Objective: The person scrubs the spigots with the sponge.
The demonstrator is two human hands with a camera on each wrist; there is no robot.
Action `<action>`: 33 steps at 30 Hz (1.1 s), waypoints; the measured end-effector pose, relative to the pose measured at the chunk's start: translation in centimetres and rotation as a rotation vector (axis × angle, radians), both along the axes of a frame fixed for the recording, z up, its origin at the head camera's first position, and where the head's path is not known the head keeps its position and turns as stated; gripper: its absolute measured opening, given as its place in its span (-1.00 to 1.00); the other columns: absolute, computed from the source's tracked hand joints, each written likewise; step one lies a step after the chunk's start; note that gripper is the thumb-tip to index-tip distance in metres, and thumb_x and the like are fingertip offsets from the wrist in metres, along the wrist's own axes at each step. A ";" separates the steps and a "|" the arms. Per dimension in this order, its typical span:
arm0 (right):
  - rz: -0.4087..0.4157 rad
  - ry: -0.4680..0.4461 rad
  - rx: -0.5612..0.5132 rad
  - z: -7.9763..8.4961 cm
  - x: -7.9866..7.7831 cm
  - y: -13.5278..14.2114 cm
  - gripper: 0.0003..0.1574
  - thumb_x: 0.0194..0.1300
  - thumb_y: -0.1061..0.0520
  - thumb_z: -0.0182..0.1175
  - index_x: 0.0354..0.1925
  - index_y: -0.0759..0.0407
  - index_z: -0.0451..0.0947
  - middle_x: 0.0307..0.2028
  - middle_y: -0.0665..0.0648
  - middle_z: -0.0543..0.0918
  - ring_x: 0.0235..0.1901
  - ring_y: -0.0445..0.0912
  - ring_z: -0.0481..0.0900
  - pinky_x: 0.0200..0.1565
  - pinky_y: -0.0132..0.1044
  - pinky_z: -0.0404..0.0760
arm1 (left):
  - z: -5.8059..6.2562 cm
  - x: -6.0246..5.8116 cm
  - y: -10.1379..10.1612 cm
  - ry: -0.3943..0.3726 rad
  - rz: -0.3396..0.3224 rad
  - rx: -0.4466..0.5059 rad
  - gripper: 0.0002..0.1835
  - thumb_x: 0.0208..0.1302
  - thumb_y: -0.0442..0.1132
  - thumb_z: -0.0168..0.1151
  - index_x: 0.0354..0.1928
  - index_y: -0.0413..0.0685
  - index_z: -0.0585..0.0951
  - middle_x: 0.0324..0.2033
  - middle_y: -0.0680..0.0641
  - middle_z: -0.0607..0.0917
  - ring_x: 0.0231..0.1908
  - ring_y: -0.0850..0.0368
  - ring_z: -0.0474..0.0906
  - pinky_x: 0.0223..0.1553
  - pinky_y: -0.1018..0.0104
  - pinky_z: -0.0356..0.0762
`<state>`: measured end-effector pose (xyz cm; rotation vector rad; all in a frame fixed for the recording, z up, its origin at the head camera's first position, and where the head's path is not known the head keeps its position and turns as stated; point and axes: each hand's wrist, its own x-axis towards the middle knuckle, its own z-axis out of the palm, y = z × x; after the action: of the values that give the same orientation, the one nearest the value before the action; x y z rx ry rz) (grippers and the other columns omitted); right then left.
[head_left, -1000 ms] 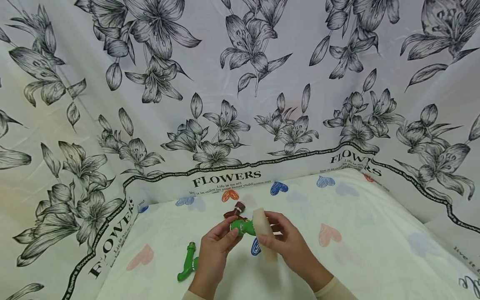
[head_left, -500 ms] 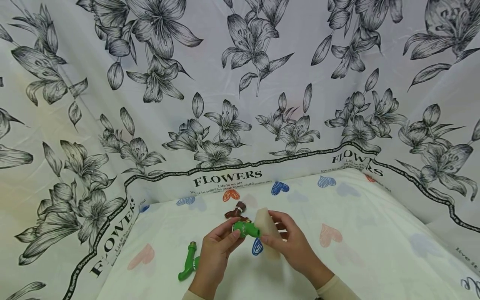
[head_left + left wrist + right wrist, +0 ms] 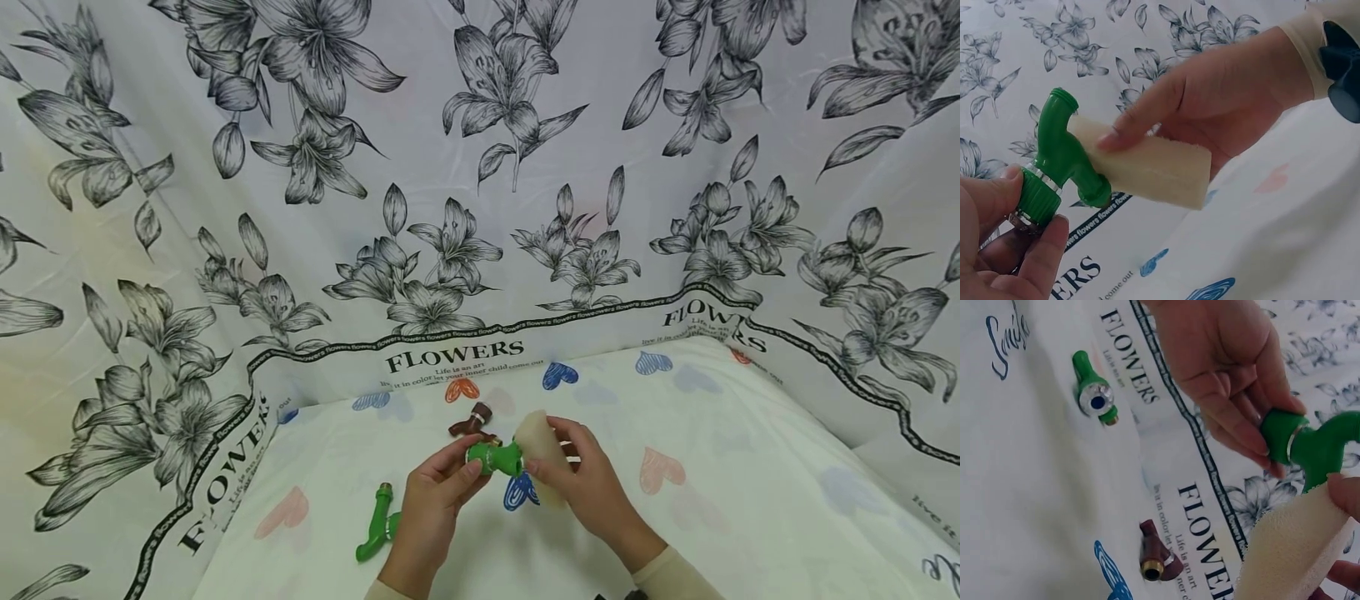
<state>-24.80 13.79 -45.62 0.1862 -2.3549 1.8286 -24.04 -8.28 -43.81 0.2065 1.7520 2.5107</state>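
Note:
My left hand (image 3: pixel 435 496) pinches a green plastic tap (image 3: pixel 1060 140) by its ribbed end, between thumb and fingers. In my right hand (image 3: pixel 592 483) is a cream-coloured sponge block (image 3: pixel 1160 169), gripped with the thumb on the near face and fingers behind. The sponge lies right against the tap's body, overlapping part of it in the left wrist view. Both are held up over the white heart-print cloth. A second green tap (image 3: pixel 378 525) lies left of my left hand, partly hidden by it in the head view. Beyond the hands lies a maroon tap (image 3: pixel 472 423).
White cloth with coloured hearts (image 3: pixel 660 471) covers the work surface. A white curtain with black lily drawings (image 3: pixel 495 100) hangs behind and at both sides. A dark device (image 3: pixel 1342 75) is strapped at the right wrist.
My right hand has shifted slightly right and tilted the sponge, so more of the green tap's end shows. The left hand has turned the tap a little. Both taps on the cloth stay put.

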 end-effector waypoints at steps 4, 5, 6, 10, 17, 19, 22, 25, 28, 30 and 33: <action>0.067 -0.001 -0.027 0.4 0.7 -0.8 -0.22 0.07 -0.34 0.34 0.23 -0.30 0.32 0.07 -0.09 0.43 -0.02 -0.03 0.43 -0.04 -0.08 0.50 | -0.2 -0.1 -0.1 -0.017 0.033 0.021 -0.53 0.17 -0.31 0.35 0.15 -0.14 0.56 0.07 -0.20 0.59 0.04 -0.13 0.55 0.01 0.08 0.52; 0.079 -0.001 -0.034 0.5 0.9 -1.0 -0.22 0.08 -0.33 0.34 0.23 -0.30 0.33 0.07 -0.09 0.43 -0.01 -0.03 0.43 -0.03 -0.07 0.50 | -0.3 -0.1 -0.1 -0.019 0.038 0.024 -0.53 0.17 -0.31 0.35 0.15 -0.14 0.56 0.08 -0.22 0.59 0.04 -0.13 0.55 0.01 0.08 0.52; 0.087 -0.004 -0.038 0.6 1.0 -1.0 -0.22 0.08 -0.32 0.34 0.23 -0.29 0.33 0.07 -0.09 0.44 -0.01 -0.02 0.43 -0.02 -0.07 0.50 | -0.3 -0.2 -0.1 -0.021 0.042 0.026 -0.53 0.17 -0.30 0.35 0.15 -0.14 0.56 0.08 -0.23 0.58 0.04 -0.14 0.55 0.01 0.08 0.52; 0.117 -0.021 -0.069 1.1 1.2 -0.9 -0.27 0.11 -0.26 0.35 0.22 -0.24 0.37 0.03 -0.03 0.48 -0.03 -0.01 0.47 -0.02 -0.10 0.53 | -0.5 -0.2 -0.2 -0.035 0.047 0.029 -0.54 0.18 -0.30 0.34 0.16 -0.13 0.56 0.09 -0.26 0.57 0.02 -0.15 0.56 0.01 0.08 0.53; 0.270 -0.043 -0.158 2.2 1.9 -1.0 -0.40 0.24 -0.08 0.30 0.23 -0.19 0.39 0.03 0.09 0.50 -0.01 0.04 0.47 -0.02 -0.13 0.55 | -0.9 -0.5 -0.3 -0.081 0.100 -0.022 -0.53 0.15 -0.27 0.36 0.14 -0.10 0.58 0.01 -0.24 0.60 -0.01 -0.11 0.58 -0.02 0.11 0.55; 0.297 -0.005 -0.158 2.6 2.2 -1.0 -0.39 0.27 -0.04 0.28 0.25 -0.16 0.37 0.05 0.10 0.49 0.01 0.06 0.46 -0.03 -0.11 0.55 | -1.0 -0.7 -0.3 -0.082 0.112 -0.025 -0.54 0.15 -0.27 0.36 0.13 -0.09 0.59 0.01 -0.24 0.61 -0.01 -0.10 0.58 -0.02 0.12 0.55; 0.315 0.037 -0.168 2.9 2.5 -1.0 -0.39 0.29 0.01 0.27 0.27 -0.13 0.35 0.05 0.10 0.49 0.01 0.07 0.45 -0.04 -0.11 0.56 | -1.0 -0.8 -0.3 -0.072 0.130 -0.045 -0.55 0.15 -0.27 0.37 0.13 -0.07 0.60 0.03 -0.22 0.61 -0.02 -0.09 0.59 -0.04 0.12 0.56; 0.334 0.055 -0.184 3.0 2.7 -0.9 -0.39 0.28 0.05 0.27 0.27 -0.12 0.35 0.06 0.11 0.48 0.01 0.09 0.45 -0.05 -0.08 0.57 | -1.1 -0.8 -0.3 -0.067 0.148 -0.062 -0.55 0.14 -0.27 0.38 0.11 -0.07 0.61 0.04 -0.21 0.60 -0.03 -0.09 0.60 -0.05 0.13 0.57; 0.347 0.076 -0.183 2.8 2.6 -0.9 -0.38 0.28 0.06 0.27 0.27 -0.12 0.35 0.06 0.11 0.48 0.01 0.11 0.45 -0.05 -0.06 0.57 | -1.0 -0.8 -0.3 -0.072 0.159 -0.060 -0.56 0.12 -0.28 0.38 0.10 -0.07 0.62 0.04 -0.23 0.60 -0.04 -0.09 0.60 -0.06 0.13 0.58; 0.349 0.093 -0.176 2.7 2.5 -0.8 -0.37 0.28 0.07 0.27 0.28 -0.13 0.34 0.06 0.11 0.48 0.00 0.12 0.45 -0.06 -0.04 0.58 | -1.0 -0.8 -0.2 -0.074 0.160 -0.061 -0.56 0.12 -0.28 0.39 0.10 -0.08 0.62 0.04 -0.24 0.60 -0.04 -0.09 0.60 -0.06 0.13 0.58; 0.336 0.094 -0.166 2.5 2.4 -0.8 -0.36 0.27 0.04 0.28 0.28 -0.15 0.33 0.05 0.10 0.49 -0.01 0.12 0.45 -0.06 -0.04 0.57 | -0.9 -0.7 -0.2 -0.073 0.160 -0.064 -0.55 0.12 -0.27 0.39 0.10 -0.07 0.62 0.05 -0.23 0.59 -0.04 -0.08 0.60 -0.06 0.14 0.58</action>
<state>-22.42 12.96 -43.13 0.6667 -2.1989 2.0957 -24.75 -8.49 -44.73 -0.0307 1.8866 2.5270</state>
